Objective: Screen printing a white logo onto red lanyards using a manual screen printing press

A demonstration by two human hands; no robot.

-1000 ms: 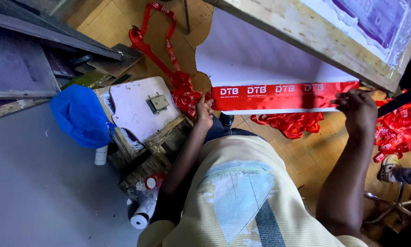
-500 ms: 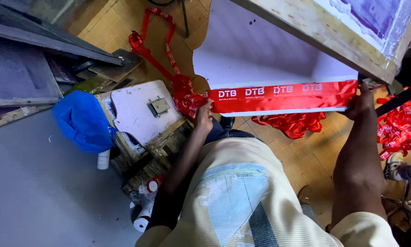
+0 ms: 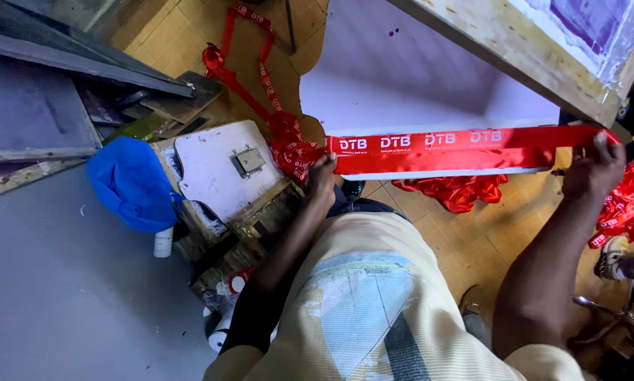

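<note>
- a red ribbon with white lettering lies stretched flat along the near edge of a white table.
- the left hand is closed, pinching the ribbon at the table's left corner; the right hand presses its far end down, fingers curled over it.
- the step in hand looks like laying a length taut under the raised wooden printing frame.
- the next move likely calls for even tension and straight alignment.
- more ribbon trails to the floor.
</note>
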